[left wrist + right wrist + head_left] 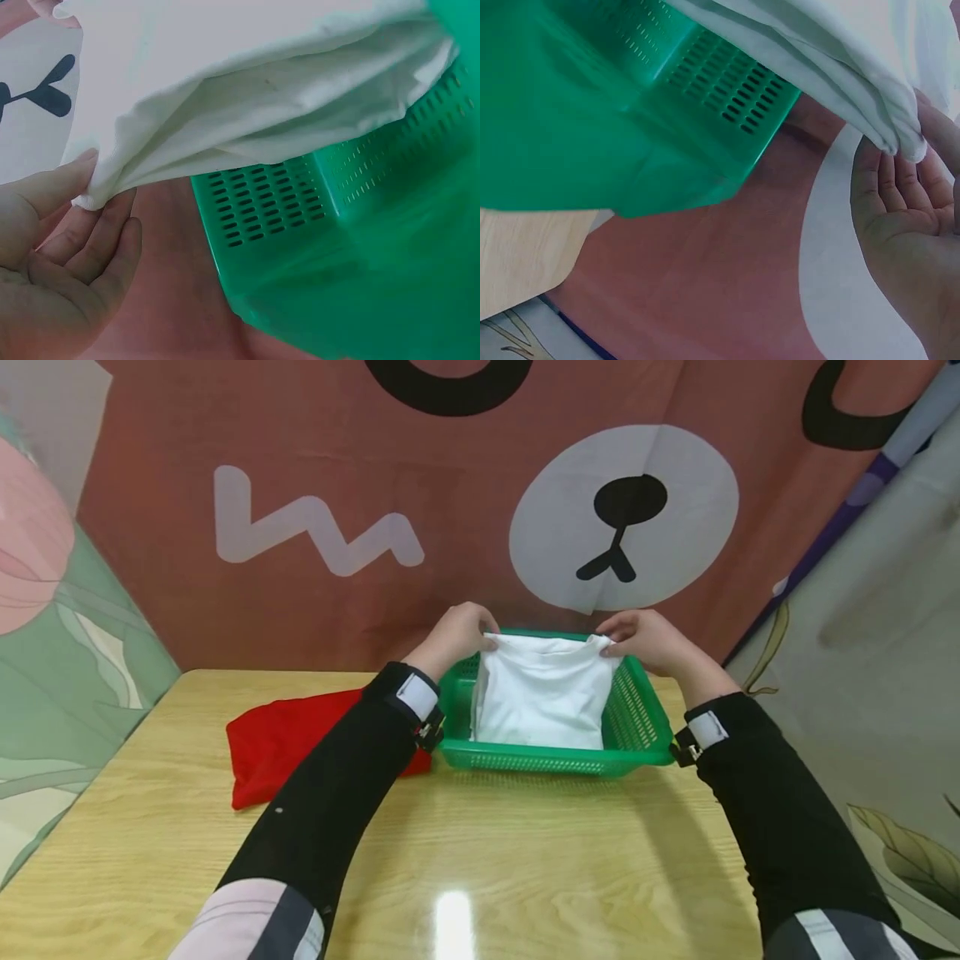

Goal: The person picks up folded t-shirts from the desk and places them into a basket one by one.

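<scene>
A folded white cloth garment (546,693) lies in a green plastic basket (540,760), its far edge held up near the back rim. My left hand (463,633) pinches the garment's far left corner. At the far right corner, my right hand (647,642) pinches it between thumb and fingers. In the left wrist view, the left hand (71,247) grips the corner between thumb and forefinger, and several loose layers hang over the basket. The right wrist view shows the right hand (911,202) at the other corner, with stacked folds beside it.
A red cloth (288,739) lies on the wooden table (420,860) left of the basket, partly behind the left forearm. Behind the table hangs a brown curtain (315,610) printed with a bear's face. A pale patterned curtain (862,693) hangs at the right.
</scene>
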A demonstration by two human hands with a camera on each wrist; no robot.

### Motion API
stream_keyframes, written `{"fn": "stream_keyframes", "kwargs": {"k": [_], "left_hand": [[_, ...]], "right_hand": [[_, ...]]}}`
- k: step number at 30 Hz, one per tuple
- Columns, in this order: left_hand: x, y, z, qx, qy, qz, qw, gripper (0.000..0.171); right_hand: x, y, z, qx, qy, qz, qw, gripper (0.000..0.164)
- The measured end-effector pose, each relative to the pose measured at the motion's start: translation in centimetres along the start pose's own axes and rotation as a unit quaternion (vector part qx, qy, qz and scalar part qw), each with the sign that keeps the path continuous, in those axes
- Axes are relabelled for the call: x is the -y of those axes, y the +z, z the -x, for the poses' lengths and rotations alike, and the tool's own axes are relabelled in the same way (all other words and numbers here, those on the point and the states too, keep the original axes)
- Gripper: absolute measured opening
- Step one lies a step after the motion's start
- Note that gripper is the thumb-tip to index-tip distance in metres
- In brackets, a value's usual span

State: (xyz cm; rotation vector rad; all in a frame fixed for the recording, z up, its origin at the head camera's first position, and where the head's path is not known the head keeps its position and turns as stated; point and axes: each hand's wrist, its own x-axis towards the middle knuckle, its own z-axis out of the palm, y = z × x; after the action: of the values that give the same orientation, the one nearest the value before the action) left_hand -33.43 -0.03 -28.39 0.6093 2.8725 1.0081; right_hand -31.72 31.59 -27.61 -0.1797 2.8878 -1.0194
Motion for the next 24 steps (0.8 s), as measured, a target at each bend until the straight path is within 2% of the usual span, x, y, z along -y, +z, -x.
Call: {"fn": "stream_keyframes", "kwargs": {"k": [8,15,24], "left_hand": [[0.5,0.4,-0.2,0.002,-0.01,0.003,0.9999,0.026],[0.8,0.6,-0.1,0.014,-0.023,0.004,0.9996,0.024],[1.4,1.3,-0.3,0.031,-0.032,0.002,0.999,0.024]], "right_hand": [[-0.2,0.5,-0.9,0.018,0.003,-0.012,1.0,0.039],[0.0,1.4,-1.5,0.03,0.027,-0.014,0.999,0.04],[-0.3,2.8,-2.7,0.031,0.049,0.021,0.998,0.038]]}}
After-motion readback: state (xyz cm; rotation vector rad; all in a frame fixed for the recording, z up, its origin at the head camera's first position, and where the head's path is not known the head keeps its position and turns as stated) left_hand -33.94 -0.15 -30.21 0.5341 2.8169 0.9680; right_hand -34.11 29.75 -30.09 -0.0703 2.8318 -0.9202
